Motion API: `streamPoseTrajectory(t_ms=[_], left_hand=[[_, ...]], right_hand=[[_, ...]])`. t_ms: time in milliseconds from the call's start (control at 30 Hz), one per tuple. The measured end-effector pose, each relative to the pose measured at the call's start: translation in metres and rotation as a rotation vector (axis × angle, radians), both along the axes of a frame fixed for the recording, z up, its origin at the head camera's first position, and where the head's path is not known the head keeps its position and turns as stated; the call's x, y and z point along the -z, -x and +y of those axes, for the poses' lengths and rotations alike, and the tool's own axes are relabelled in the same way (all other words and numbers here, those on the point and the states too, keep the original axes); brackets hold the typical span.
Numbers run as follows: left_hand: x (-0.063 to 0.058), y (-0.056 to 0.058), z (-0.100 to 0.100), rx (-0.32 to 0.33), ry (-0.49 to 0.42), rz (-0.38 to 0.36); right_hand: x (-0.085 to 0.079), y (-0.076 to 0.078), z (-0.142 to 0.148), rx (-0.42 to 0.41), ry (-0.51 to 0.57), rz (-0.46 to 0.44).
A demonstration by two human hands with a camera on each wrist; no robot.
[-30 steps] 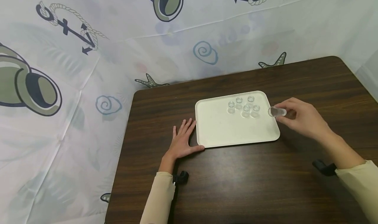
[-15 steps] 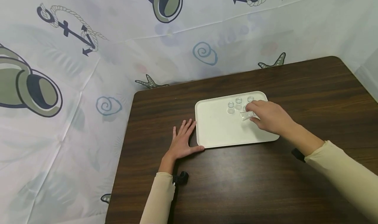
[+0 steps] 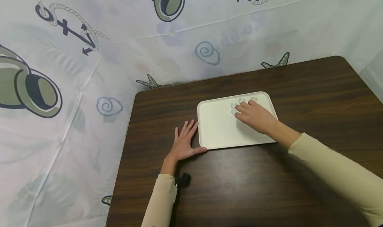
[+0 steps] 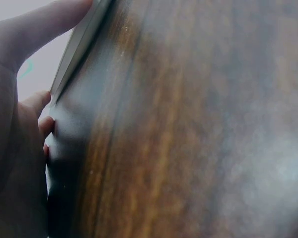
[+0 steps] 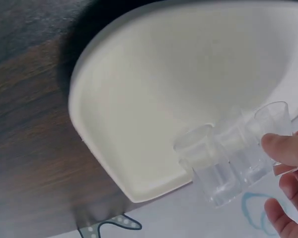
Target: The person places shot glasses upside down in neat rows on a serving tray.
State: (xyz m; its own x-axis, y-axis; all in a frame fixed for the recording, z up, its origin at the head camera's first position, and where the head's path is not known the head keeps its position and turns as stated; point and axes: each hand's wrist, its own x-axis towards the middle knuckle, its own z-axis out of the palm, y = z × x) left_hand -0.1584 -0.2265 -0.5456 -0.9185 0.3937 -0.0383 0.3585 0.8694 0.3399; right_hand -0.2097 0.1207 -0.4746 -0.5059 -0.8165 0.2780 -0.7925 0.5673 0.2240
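Observation:
My right hand (image 3: pixel 257 117) is over the back right part of a cream tray (image 3: pixel 213 128). In the right wrist view its thumb and fingers pinch a small clear shot glass (image 5: pixel 273 119), which the hand hides in the head view. Close beside it stand more clear glasses (image 5: pixel 208 161), upright on the tray. The head view shows only some of their rims, such as the leftmost glass (image 3: pixel 233 106). My left hand (image 3: pixel 183 147) lies with spread fingers at the tray's left side, thumb touching the front left corner.
The tray lies on a dark wood table (image 3: pixel 233 183) with a rounded far right corner. Behind and left of it hangs a white cloth (image 3: pixel 167 54) printed with sea motifs. A black wrist camera (image 3: pixel 183 180) sits by the left cuff.
My right hand has carried the glass, held tilted, leftward from beyond the tray's right edge to the group of glasses. The left hand stays where it was.

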Motion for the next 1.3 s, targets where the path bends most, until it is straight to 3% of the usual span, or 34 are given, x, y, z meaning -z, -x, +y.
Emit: streamPoseTrajectory(t_ms=[167, 567, 900, 1133, 1300], left_hand=[[0.0, 0.0, 0.0, 0.001, -0.001, -0.002], [-0.002, 0.0, 0.0, -0.002, 0.008, -0.005], [-0.001, 0.001, 0.001, 0.001, 0.004, 0.006], [-0.002, 0.0, 0.001, 0.004, -0.002, 0.011], [0.0, 0.0, 0.0, -0.002, -0.002, 0.013]], right_hand=[[0.006, 0.003, -0.007, -0.018, -0.058, 0.02], [0.003, 0.001, -0.02, -0.044, -0.174, 0.071], [-0.005, -0.006, -0.019, -0.015, -0.137, 0.032], [-0.021, -0.015, -0.008, 0.026, -0.032, -0.043], [-0.034, -0.015, 0.011, 0.116, 0.03, -0.097]])
